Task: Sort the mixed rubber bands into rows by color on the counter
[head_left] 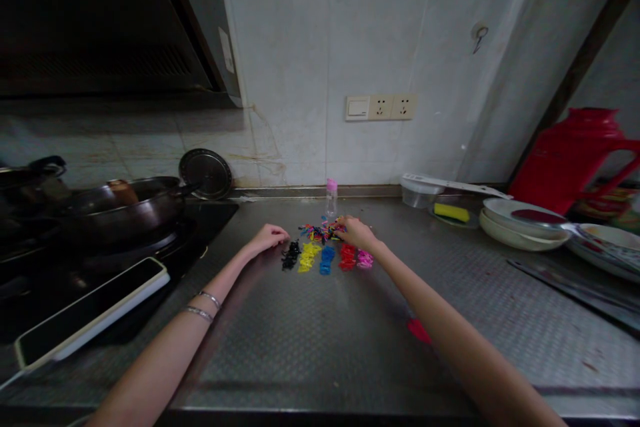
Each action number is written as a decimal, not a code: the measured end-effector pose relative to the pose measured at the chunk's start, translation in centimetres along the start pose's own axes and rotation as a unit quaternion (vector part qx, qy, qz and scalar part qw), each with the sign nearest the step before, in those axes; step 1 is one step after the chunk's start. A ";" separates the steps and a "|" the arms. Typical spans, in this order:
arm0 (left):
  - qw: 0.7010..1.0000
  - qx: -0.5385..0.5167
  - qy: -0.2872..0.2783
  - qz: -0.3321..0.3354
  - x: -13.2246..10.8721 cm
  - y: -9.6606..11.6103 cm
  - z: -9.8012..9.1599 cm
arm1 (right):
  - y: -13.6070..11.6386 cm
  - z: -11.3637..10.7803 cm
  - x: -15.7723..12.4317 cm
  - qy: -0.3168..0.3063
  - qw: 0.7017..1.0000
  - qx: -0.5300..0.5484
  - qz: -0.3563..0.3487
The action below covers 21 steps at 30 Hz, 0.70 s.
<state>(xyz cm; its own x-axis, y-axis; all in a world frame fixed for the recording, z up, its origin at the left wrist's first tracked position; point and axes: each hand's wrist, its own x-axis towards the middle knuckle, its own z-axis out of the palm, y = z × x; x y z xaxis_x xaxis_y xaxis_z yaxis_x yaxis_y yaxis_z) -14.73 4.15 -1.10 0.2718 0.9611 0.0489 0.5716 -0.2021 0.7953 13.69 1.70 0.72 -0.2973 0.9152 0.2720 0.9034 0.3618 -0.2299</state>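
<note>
My left hand rests on the counter just left of a pile of small black bands. Its fingers are curled together; anything between them is too small to see. My right hand reaches over a mixed heap of coloured bands, fingertips bent down at its right side. What they pinch, if anything, is hidden. In front of the heap lie separate piles: yellow bands, blue bands, red bands and pink bands. Behind the heap stands a small clear bottle with a pink top.
At left, a phone lies by the stove, where a pan sits. To the right are a yellow sponge, stacked bowls, a knife-like dark blade and a red thermos jug. Something red lies beside my right forearm.
</note>
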 end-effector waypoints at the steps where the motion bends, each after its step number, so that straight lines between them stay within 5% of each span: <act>1: 1.000 0.001 0.006 0.000 -0.1 0.0 0.0 | 0.0 0.2 0.2 0.003 1.000 -0.003 0.007; 21: 0.999 0.018 0.032 0.015 0.3 -0.5 0.6 | -0.5 -0.1 0.4 0.073 0.997 0.039 0.014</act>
<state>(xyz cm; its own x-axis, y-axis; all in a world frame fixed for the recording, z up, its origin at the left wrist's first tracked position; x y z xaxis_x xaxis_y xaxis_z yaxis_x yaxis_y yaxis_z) -14.52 4.42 -1.82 0.2408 0.9641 0.1119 0.5915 -0.2372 0.7706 13.11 1.81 0.99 -0.2193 0.8918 0.3956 0.8827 0.3541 -0.3089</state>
